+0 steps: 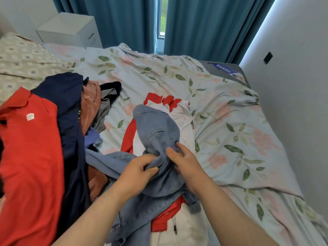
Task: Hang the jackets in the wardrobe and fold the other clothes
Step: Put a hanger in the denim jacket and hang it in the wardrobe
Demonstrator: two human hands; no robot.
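Note:
A blue denim jacket [156,132] lies bunched in the middle of the bed, on top of a red and white garment [184,114]. My left hand [136,173] grips a fold of the denim from the left. My right hand [186,162] pinches the same bunch from the right, thumb on the cloth. Left of the hands sits a pile of clothes: a red shirt [30,157], a dark navy garment [69,107], a brown one [90,103] and a grey one [104,110].
The bed is covered by a floral sheet [230,125]. A patterned pillow [23,61] lies at the far left, a white nightstand [71,29] behind it. Teal curtains [195,23] hang at the back and a grey wall [298,86] runs along the right.

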